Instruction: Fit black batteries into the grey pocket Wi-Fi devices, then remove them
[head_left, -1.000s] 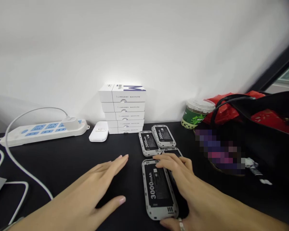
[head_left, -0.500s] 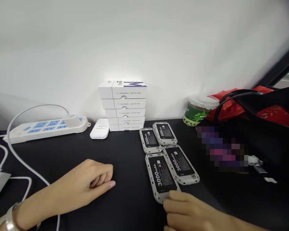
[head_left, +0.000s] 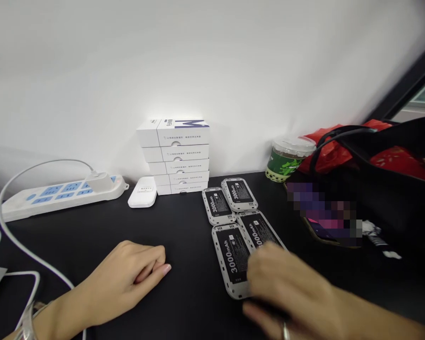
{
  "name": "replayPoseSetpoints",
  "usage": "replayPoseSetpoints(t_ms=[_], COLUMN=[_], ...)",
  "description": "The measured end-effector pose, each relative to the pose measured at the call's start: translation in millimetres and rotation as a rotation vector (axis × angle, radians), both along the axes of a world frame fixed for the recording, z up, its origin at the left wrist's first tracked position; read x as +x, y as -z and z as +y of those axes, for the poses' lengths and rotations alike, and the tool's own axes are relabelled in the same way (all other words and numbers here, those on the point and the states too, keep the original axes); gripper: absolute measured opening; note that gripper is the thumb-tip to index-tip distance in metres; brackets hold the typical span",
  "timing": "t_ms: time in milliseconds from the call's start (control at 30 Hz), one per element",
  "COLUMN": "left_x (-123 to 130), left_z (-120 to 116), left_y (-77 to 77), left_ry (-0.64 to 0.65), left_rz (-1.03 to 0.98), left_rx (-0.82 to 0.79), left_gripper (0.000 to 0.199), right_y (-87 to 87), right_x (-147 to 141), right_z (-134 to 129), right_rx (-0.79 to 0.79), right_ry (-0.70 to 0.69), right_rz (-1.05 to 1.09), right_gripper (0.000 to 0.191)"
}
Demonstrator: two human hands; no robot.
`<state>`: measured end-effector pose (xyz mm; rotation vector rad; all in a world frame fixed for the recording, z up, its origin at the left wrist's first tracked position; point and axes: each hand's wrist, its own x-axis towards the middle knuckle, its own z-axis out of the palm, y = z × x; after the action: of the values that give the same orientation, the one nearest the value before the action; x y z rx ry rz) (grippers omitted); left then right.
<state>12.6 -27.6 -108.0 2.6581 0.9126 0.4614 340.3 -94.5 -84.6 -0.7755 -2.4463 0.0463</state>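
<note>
While the person's left hand [head_left: 125, 274] rests on a black tabletop [head_left: 184, 226], curled into a loose, narrow grip around nothing, the right hand [head_left: 286, 293], blurred, passes over the front of four grey-framed black battery packs [head_left: 232, 257]; the blur hides whether its grip is closed on anything. The packs lie close together in a two-by-two block near the back of the tabletop, right of centre, each printed "3000mAh" in white, and the right hand overlaps the front two. A silver ring [head_left: 286, 331] shows on the right hand and a silver bracelet [head_left: 28, 321] on the left wrist. Behind the packs and to their left stand five stacked white boxes [head_left: 182, 156], the top one bearing a large purple "M"; their small print is unreadable. Further left lie a white rounded device [head_left: 141, 193] and a white power strip [head_left: 56, 196] with blue sockets and one plug [head_left: 99, 182], beside a white cable [head_left: 21, 250]. To the right sit a lidded cup [head_left: 286, 160] with a green label, a red bag [head_left: 326, 156], a black bag [head_left: 393, 156] and a pixelated patch [head_left: 322, 212].
</note>
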Motion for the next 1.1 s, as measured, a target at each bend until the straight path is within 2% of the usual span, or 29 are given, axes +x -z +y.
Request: replayPoseSetpoints(t_ms=[33, 100, 167, 233, 300, 400, 500, 567, 600, 700, 767, 933, 1000, 1100], left_x=[0.5, 1.5, 2.1, 2.1, 1.8, 2.4, 5.7, 8.7, 10.1, 13.8, 15.8, 24.8, 30.0, 36.1], left_z=[0.1, 0.2, 0.1, 0.0, -0.5, -2.2, -4.0, -4.2, -3.8, -1.8, -0.3, 1.1, 0.1, -3.2], left_y=[-0.7, -1.9, -1.8, -0.8, -0.1, -3.5, -13.0, -19.7, -22.3, -24.1, -20.7, -11.2, -10.9, -12.8], left_ry=[0.003, 0.008, 0.004, -0.002, -0.009, -0.048, -0.129, -0.212, -0.244, -0.258, -0.226, -0.218, -0.230, -0.250], left_rz=[-0.002, -0.008, -0.012, -0.015, -0.015, -0.015, -0.069, -0.128, -0.143, -0.126, -0.104, -0.162, -0.187, -0.204], left_rx=[0.001, -0.001, -0.001, 0.001, -0.013, -0.102, -0.198, -0.184, -0.170, -0.193, -0.250, -0.305, -0.278, -0.252], left_gripper=[0.038, 0.038, 0.037, 0.037, 0.038, 0.038, 0.029, 0.021, 0.033, 0.095, 0.110, 0.106, 0.102, 0.094], right_y=[-5.4, -15.9, -22.8, -24.6, -23.5, -24.7, -32.7, -36.9, -37.1, -29.8, -22.0, -14.7, -16.5, -21.3], right_x=[7.0, 23.2, 38.9, 50.1, 54.5, 46.8, 22.0, -1.7, -14.2, -46.2, -58.7, -66.0, -68.5, -75.5], right_z=[13.7, 48.2, 85.0, 114.8, 131.8, 131.0, 108.0, 89.3, 81.2, 67.8, 68.4, 82.6, 87.3, 91.6], right_rx=[0.014, -0.054, -0.271, -0.394, -0.465, -0.473, -0.423, -0.412, -0.419, -0.433, -0.435, -0.539, -0.564, -0.630], right_ry=[0.075, 0.292, 0.425, 0.447, 0.440, 0.469, 0.483, 0.401, 0.337, 0.146, 0.057, 0.008, 0.039, 0.144], right_rz=[0.103, 0.127, 0.023, -0.037, -0.062, -0.049, -0.032, -0.038, -0.040, -0.087, -0.120, -0.102, -0.099, -0.100], right_gripper=[0.009, 0.037, 0.071, 0.096, 0.104, 0.102, 0.094, 0.090, 0.089, 0.087, 0.083, 0.061, 0.053, 0.055])
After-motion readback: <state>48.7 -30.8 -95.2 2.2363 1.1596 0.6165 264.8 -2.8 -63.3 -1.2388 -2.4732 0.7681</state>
